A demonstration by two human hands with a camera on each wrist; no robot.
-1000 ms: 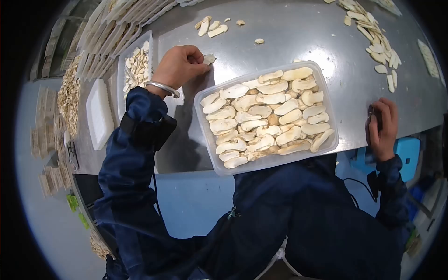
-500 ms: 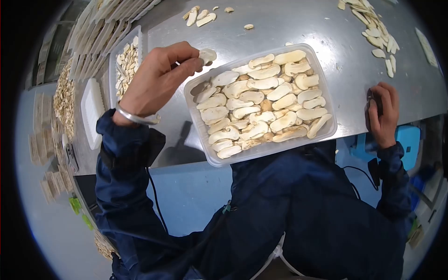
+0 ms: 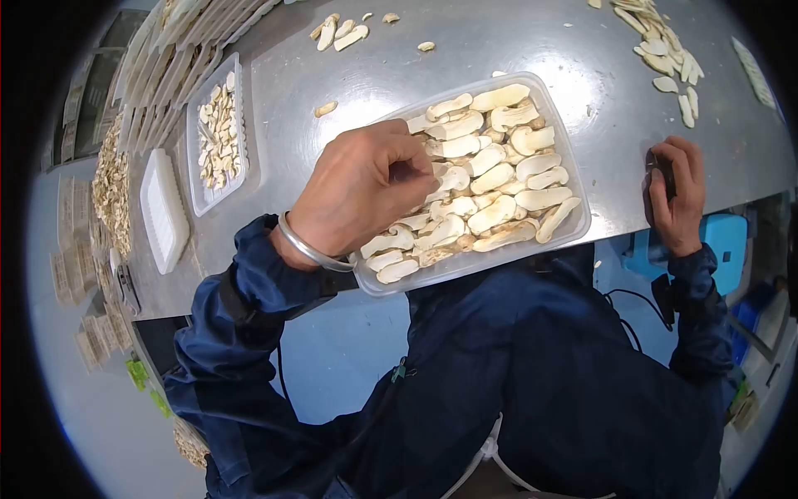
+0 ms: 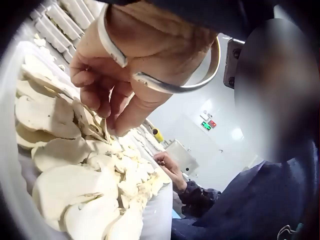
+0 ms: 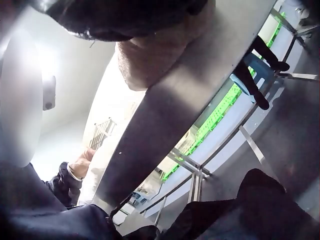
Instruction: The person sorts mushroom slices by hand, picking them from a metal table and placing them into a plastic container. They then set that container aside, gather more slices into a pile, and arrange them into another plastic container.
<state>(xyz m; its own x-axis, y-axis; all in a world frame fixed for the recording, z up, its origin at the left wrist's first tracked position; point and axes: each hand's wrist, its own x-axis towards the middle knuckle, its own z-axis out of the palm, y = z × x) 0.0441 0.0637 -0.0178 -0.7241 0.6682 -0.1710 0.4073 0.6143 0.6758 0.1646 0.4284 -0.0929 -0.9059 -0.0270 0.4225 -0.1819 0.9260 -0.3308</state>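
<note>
A clear plastic box [image 3: 578, 229] stands tilted at the table's near edge, filled with rows of pale mushroom slices [image 3: 499, 175]. Over its left part is my left hand [image 3: 362, 187], wearing a silver bangle [image 3: 312, 249]. In the left wrist view, thumb and fingers of the left hand [image 4: 120, 90] pinch a thin mushroom slice [image 4: 104, 125] down among the others; most of that slice is hidden. To the right of the box, my right hand [image 3: 677, 191] rests at the table edge with loosely curled fingers. Its fingertips are out of sight in the right wrist view.
Left of the box are a tray of small mushroom pieces [image 3: 218, 137], a white lidlike tray [image 3: 164, 212] and stacked trays [image 3: 166, 75]. Loose slices [image 3: 339, 32] lie at the back, with a longer pile [image 3: 665, 54] at the back right. One small piece [image 3: 326, 108] lies nearby.
My left hand has lifted a mushroom slice off the table left of the box and brought it right, over the box's left part. The right hand stays at the table edge.
</note>
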